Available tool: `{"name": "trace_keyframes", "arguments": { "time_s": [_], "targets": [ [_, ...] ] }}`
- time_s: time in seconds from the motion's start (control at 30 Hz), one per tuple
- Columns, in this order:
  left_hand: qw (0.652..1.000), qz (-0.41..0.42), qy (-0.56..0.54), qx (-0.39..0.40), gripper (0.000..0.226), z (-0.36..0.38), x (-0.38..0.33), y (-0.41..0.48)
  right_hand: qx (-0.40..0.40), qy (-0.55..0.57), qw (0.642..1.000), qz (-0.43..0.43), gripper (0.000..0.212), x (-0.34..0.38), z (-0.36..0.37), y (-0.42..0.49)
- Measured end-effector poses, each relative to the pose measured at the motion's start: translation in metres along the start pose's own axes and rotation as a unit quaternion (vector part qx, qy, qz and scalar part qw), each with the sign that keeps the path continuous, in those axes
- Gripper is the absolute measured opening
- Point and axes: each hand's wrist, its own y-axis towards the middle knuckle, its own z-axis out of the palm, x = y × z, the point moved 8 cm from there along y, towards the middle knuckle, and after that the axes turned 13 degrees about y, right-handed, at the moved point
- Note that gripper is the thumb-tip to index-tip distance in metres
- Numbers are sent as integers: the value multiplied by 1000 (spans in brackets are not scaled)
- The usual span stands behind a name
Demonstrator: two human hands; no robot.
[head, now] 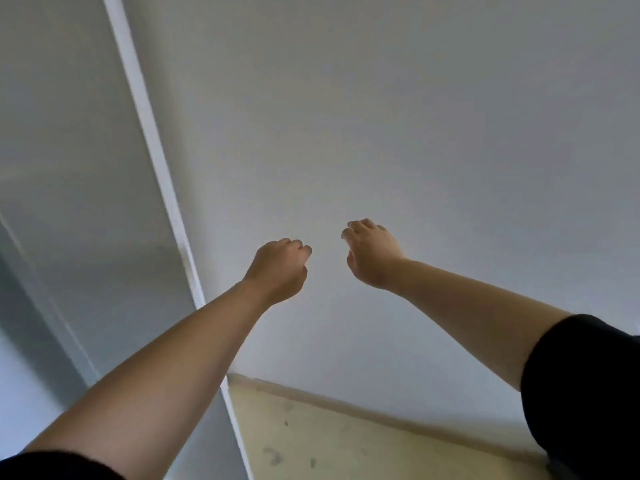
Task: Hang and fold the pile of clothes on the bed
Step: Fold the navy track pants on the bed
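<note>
Both my arms reach forward in front of a plain white wall. My left hand is seen from the back, its fingers curled loosely, and it holds nothing. My right hand hangs a little higher and to the right, fingers bent downward, also holding nothing. The two hands are about a hand's width apart. No clothes, hanger or bed appear in the view. Black short sleeves show at the lower left and right edges.
A white vertical door frame or trim runs down the left side, with a grey panel beyond it. A beige floor with dark smudges meets the wall at a skirting board at the bottom.
</note>
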Motion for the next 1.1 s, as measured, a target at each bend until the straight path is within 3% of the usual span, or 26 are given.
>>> {"name": "trace_keyframes", "arguments": {
  "time_s": [0.33, 0.53, 0.7, 0.8, 0.97, 1.1],
  "targets": [
    [980, 152, -125, -6, 30, 13, -293, 152, 33, -2, 972, 234, 35, -277, 9, -160],
    [958, 255, -123, -52, 39, 48, -488, 264, 63, -90, 937, 332, 36, -474, 27, -229],
    [951, 264, -59, -151, 64, 65, -616, 369, 71, -167, 929, 323, 69, -637, 21, -228],
    [942, 244, 3, -229, 70, 78, -658, 412, 51, -233, 938, 251, 77, -700, 19, -225],
    [904, 211, 36, -370, 75, 89, -676, 424, -37, -281, 951, 127, 84, -725, 30, -229],
    [895, 199, -13, -400, 75, 88, -672, 424, -82, -279, 954, 70, 78, -735, 37, -227]
  ]
}}
